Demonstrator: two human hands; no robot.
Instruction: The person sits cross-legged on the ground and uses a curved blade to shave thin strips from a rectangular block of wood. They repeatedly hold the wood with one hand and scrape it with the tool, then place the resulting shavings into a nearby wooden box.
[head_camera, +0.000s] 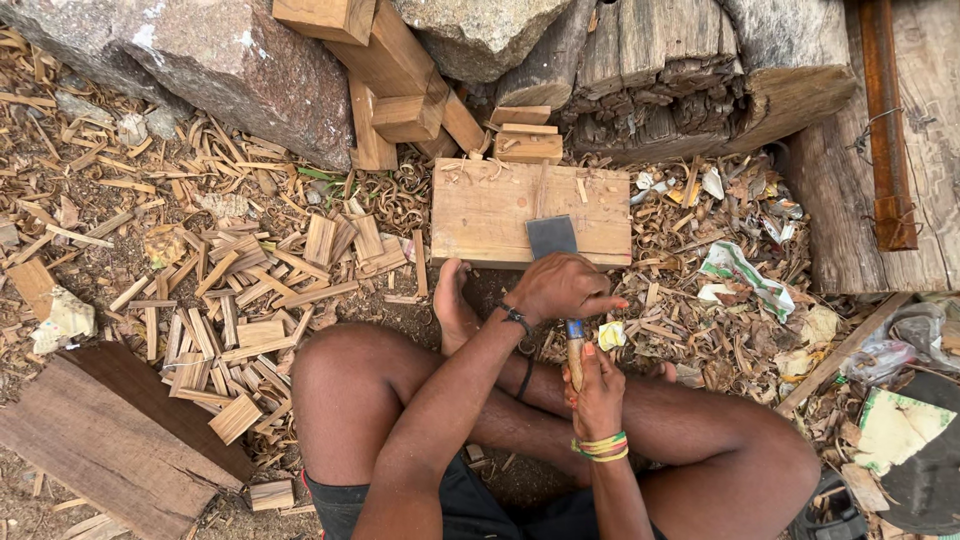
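1. Right hand (597, 392): fingers closed around the wooden handle of a chisel (553, 240).
2. Left hand (562, 286): fingers curled over the tool's neck, index finger extended; exact grip probably hidden.
3. The chisel has a wide, flat grey blade, which rests on a pale wood block (490, 212) lying on the ground.
4. Green-white wrapper (745, 275) lies right of the block, among shavings.
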